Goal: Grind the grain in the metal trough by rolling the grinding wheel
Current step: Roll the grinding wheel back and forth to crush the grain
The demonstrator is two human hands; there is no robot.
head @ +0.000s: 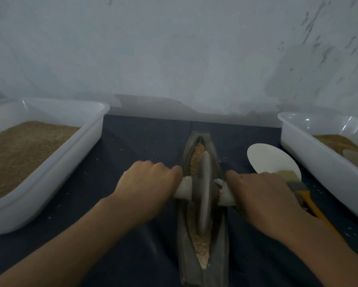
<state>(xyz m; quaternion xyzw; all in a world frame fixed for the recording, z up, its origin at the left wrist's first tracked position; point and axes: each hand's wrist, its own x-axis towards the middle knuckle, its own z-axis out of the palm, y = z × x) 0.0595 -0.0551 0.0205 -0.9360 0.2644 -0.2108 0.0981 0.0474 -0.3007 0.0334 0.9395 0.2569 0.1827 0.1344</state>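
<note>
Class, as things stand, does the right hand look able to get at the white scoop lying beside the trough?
Probably yes: the white scoop lies uncovered just beyond the right hand, but that hand grips the wheel's axle handle and must let go first.

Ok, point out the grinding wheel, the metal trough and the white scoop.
grinding wheel [204,195]: head view, flat face of disc.
metal trough [208,139]: head view, far rim.
white scoop [269,160]: head view, bowl.

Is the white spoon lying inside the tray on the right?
No, the spoon lies on the dark cloth between the trough and the right tray.
</note>
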